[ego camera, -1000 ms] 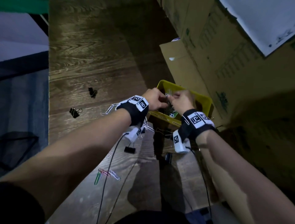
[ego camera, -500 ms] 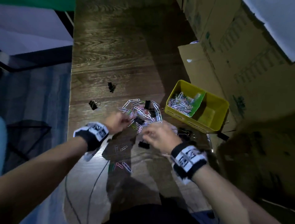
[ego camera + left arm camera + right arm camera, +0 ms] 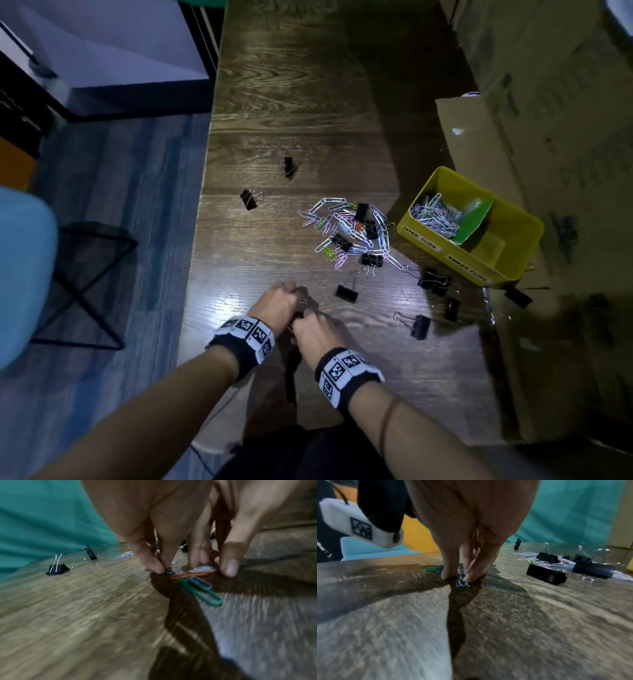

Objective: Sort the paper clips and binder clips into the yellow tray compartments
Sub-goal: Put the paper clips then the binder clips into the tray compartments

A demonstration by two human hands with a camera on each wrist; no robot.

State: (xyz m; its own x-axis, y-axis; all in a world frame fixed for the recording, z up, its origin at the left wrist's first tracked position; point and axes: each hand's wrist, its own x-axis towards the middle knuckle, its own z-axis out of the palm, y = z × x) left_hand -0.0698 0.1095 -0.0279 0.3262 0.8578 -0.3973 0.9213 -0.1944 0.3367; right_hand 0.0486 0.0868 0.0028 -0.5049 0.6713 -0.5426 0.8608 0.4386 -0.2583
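Note:
Both hands meet low over the wooden table (image 3: 274,102) near its front edge. My left hand (image 3: 277,303) pinches at a small bunch of paper clips on the wood: an orange one (image 3: 193,574), a green one (image 3: 200,592) and a grey one (image 3: 199,583). My right hand (image 3: 313,330) pinches a blue-white paper clip (image 3: 462,578) standing on edge. A mixed pile of clips (image 3: 349,233) lies farther back. The yellow tray (image 3: 419,236) holds paper clips (image 3: 435,214) left of its green divider (image 3: 476,221). The right compartment looks bare.
Black binder clips lie scattered: one (image 3: 346,293) just beyond my hands, others (image 3: 419,325) (image 3: 433,279) to the right, two (image 3: 248,199) (image 3: 288,166) at far left. Cardboard boxes (image 3: 548,102) line the right side. A blue chair (image 3: 24,267) stands left of the table.
One second ago both hands were at the yellow tray. They drew back over the clip pile and now sit together near the front edge, pinching loose paper clips.

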